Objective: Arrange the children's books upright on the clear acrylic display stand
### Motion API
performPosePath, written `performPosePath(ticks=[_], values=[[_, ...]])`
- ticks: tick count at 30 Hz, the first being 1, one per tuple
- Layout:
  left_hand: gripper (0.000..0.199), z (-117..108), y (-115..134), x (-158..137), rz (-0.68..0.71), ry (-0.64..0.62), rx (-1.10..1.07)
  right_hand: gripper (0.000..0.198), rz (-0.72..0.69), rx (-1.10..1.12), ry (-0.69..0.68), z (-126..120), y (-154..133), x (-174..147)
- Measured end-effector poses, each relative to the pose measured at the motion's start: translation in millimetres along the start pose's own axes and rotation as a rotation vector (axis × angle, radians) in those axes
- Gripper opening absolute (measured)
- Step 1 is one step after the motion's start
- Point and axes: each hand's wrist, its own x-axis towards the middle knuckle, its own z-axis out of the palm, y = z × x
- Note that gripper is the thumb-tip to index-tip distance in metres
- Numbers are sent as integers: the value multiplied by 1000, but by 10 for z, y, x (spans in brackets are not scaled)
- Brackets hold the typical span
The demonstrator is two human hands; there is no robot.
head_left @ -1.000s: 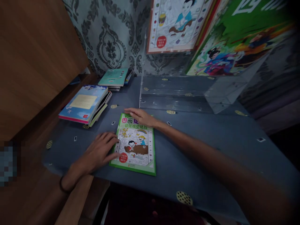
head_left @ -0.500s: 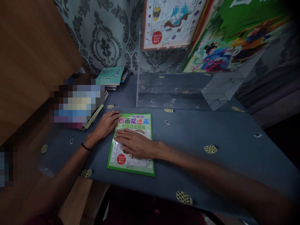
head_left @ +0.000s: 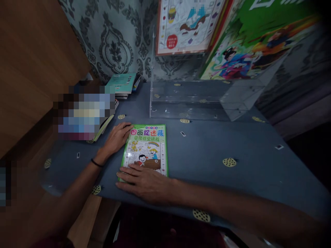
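A green-bordered picture book (head_left: 147,151) with large Chinese characters and cartoon figures lies closed and flat on the table, front cover up. At the book's upper left edge rests my left hand (head_left: 118,137), fingers stretched out, its fingertips touching the cover's corner. My right hand (head_left: 148,184) lies flat across the lower part of the cover, palm down with fingers extended to the left. It hides the bottom of the book. Neither hand grips anything.
A clear acrylic rack (head_left: 186,108) stands at the back, holding an orange-edged picture book (head_left: 186,34) and a green illustrated book (head_left: 240,51). Teal-covered books (head_left: 121,83) are stacked at the back left, near a blurred-out pile (head_left: 85,115). The table (head_left: 201,151) has a dark blue patterned cover.
My right hand has slid down the cover toward me, from the middle to the lower edge, uncovering the cartoon figures. My left hand has stayed at the book's upper left.
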Motion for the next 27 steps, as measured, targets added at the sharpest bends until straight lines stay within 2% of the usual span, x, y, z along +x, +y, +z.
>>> performPosePath(ticks=[6, 9, 13, 17, 21, 24, 27], values=[[37, -5, 75, -47, -40, 3, 24, 41, -4, -46, -11, -30, 16, 1], [37, -29, 174, -107, -83, 18, -52, 40, 2, -57, -10, -32, 13, 4], [42, -48, 276, -165, -208, 66, -405, 38, 26, -28, 21, -13, 6, 11], [41, -85, 271, -141, -450, 119, -821, 36, 39, 0, 37, 11, 4, 16], [41, -212, 235, -94, -694, 125, -1048, 35, 19, -22, 47, 21, 8, 15], [39, -308, 263, -86, -818, 94, -1167, 35, -6, -50, 65, 14, 8, 6], [37, -339, 373, -88, -864, -34, -1311, 35, -11, -81, 70, -5, 5, -12]])
